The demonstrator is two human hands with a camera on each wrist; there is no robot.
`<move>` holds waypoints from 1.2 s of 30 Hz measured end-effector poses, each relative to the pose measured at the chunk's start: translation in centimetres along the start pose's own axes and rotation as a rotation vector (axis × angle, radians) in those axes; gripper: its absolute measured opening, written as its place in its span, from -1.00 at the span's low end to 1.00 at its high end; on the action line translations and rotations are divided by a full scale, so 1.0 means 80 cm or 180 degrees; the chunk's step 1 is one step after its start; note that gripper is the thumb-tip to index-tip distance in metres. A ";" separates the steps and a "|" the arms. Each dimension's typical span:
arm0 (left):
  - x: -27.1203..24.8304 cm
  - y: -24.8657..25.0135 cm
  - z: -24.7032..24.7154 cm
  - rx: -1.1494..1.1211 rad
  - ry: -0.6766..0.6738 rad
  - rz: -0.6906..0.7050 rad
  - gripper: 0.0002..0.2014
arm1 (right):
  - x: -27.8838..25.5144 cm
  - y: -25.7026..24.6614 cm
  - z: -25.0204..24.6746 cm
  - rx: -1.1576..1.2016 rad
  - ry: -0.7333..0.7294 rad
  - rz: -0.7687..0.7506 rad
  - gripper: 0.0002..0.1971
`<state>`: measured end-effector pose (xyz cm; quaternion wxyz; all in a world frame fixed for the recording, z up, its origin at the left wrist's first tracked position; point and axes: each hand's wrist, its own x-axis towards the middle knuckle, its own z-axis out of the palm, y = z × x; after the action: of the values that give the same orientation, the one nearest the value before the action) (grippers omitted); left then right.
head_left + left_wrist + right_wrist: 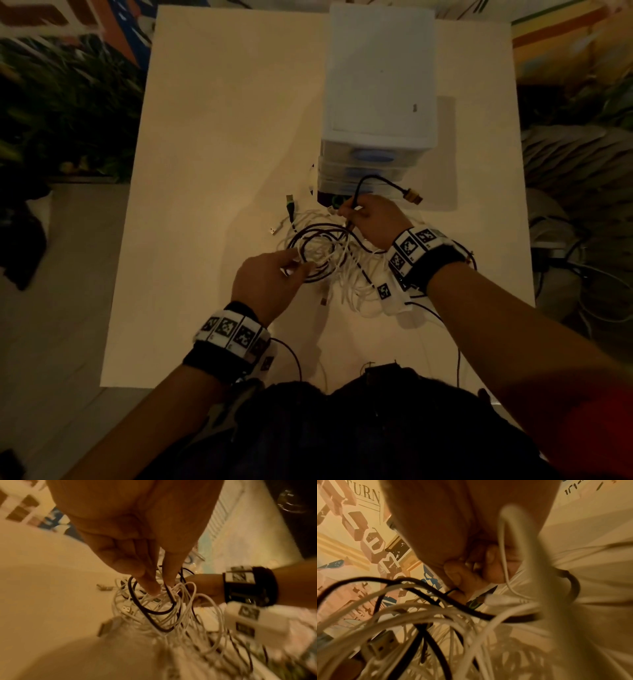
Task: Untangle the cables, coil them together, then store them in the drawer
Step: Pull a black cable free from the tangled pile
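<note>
Head — both hands pinch cables | drawer unit just beyond

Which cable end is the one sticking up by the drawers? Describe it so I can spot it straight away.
Start at the white drawer unit at the table's far side. Just in front of its lowest drawer, the right hand grips a black cable that arches up and over. It ends in a gold-brown plug, raised off the table, unlike the silver plugs lying flat to the left.
</note>
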<state>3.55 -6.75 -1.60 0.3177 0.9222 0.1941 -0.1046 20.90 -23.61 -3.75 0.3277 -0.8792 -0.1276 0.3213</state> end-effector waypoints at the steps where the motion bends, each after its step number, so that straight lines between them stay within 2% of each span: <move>1: 0.003 0.000 0.000 -0.0434 0.0040 -0.0113 -0.75 | 0.000 0.002 0.000 0.0005 0.0024 -0.0013 -0.75; 4: 0.008 0.008 -0.006 -0.1530 0.0084 -0.0389 -0.87 | -0.002 0.005 -0.003 0.0107 0.0118 0.0041 -0.76; 7: 0.011 0.017 -0.017 -0.1924 0.0258 -0.0432 -0.96 | -0.005 0.013 -0.003 0.0133 0.0215 0.0103 -0.60; 9: 0.014 0.015 -0.019 -0.2082 0.0479 -0.0459 -0.95 | -0.009 0.013 -0.003 0.0103 0.0241 0.0128 -0.53; 12: 0.017 0.009 -0.021 -0.2076 0.0717 -0.0435 -0.85 | -0.013 0.008 -0.009 0.0020 0.0203 0.0177 -0.72; 16: 0.022 0.011 -0.028 -0.2450 0.0729 -0.0493 -0.89 | -0.018 0.010 -0.019 0.0358 -0.0146 -0.0156 -0.90; 19: 0.028 0.016 -0.027 -0.2793 0.0535 -0.0476 -0.92 | -0.014 0.017 -0.018 0.0346 -0.0195 -0.0318 -0.88; 22: 0.029 0.026 -0.028 -0.3001 0.0391 -0.0342 -0.88 | -0.005 0.019 -0.012 0.0705 -0.0264 -0.0223 -0.90; 27: 0.029 0.020 -0.032 -0.2987 -0.0008 -0.0311 -0.79 | 0.004 0.024 -0.009 0.0898 -0.0291 -0.0261 -0.88; 29: 0.029 0.010 -0.027 -0.2668 -0.0115 -0.0236 -0.80 | 0.005 0.024 -0.008 0.0980 -0.0360 -0.0268 -0.78; 33: 0.027 -0.001 -0.017 -0.1674 -0.0087 0.0149 -0.78 | 0.006 0.023 -0.007 0.1007 -0.0465 -0.0186 -0.84; 36: 0.025 0.007 -0.018 -0.1788 -0.0005 0.0101 -0.70 | 0.009 0.023 -0.008 0.0820 -0.0420 -0.0266 -0.86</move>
<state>5.74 -5.66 -0.80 0.5626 0.8009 0.2008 -0.0425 21.85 -24.97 -4.92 0.4418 -0.8008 -0.1431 0.3782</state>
